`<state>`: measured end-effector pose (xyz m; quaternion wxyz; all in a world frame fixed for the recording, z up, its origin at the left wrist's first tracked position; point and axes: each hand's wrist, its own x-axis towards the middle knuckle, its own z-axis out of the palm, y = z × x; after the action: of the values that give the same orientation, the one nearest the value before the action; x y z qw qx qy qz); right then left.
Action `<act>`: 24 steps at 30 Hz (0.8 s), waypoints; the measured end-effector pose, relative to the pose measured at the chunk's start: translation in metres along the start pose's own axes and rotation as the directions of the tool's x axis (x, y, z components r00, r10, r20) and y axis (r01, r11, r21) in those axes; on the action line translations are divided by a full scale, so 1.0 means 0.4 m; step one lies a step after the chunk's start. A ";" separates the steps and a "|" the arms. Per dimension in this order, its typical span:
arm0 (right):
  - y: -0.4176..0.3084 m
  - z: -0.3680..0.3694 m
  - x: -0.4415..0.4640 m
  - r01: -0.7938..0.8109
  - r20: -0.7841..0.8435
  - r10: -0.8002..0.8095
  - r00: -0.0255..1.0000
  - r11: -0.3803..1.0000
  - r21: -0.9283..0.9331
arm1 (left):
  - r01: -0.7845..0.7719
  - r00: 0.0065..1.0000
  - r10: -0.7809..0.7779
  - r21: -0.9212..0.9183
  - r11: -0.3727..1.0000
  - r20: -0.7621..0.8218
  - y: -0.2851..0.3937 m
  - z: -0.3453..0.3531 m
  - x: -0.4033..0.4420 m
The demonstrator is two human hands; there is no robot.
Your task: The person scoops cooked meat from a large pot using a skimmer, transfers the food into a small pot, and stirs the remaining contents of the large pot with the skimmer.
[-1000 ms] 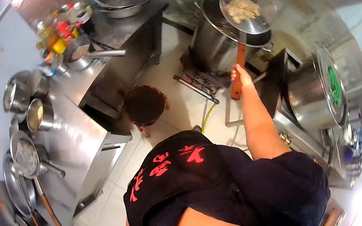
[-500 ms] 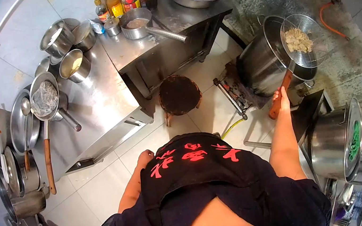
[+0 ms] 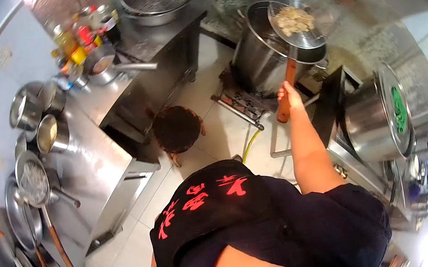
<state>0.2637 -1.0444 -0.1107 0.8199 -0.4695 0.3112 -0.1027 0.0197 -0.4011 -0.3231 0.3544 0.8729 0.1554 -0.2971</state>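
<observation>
My right hand (image 3: 291,95) is closed round the brown wooden handle of a wire strainer (image 3: 298,1). Pale, lumpy food (image 3: 294,20) lies in the strainer's basket, over the rim of a tall steel pot (image 3: 258,50). Below that pot is a gas burner (image 3: 241,107). My left hand is hidden beside the black apron with red lettering; only a sliver of that arm shows at the apron's left edge.
A steel counter (image 3: 91,159) on the left holds small pots, a ladle and strainers. Sauce bottles (image 3: 71,47) and a saucepan (image 3: 102,64) stand further back. A round stool (image 3: 176,129) is on the floor. Another large pot (image 3: 368,122) stands at the right.
The view swung left and then back again. My left hand showed beside the apron half a second ago and is now out of sight. My right hand keeps holding the strainer over the pot.
</observation>
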 end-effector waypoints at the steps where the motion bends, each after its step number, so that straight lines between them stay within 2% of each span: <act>1: 0.000 0.003 -0.003 -0.006 0.005 0.006 1.000 1.000 0.026 | 0.009 1.000 -0.009 -0.001 1.000 0.003 0.009 -0.004 0.000; 12: -0.012 0.023 -0.038 0.009 -0.035 -0.010 0.999 1.000 -0.022 | 0.035 0.999 -0.035 0.010 0.999 0.023 0.078 -0.033 0.030; 24: -0.023 0.005 -0.042 -0.004 0.009 0.005 1.000 0.999 -0.032 | 0.012 0.999 -0.013 0.017 1.000 0.036 0.116 -0.046 0.050</act>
<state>0.2530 -1.0404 -0.0952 0.8138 -0.4825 0.3102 -0.0937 0.0652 -0.4191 -0.3009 0.3479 0.8694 0.1520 -0.3162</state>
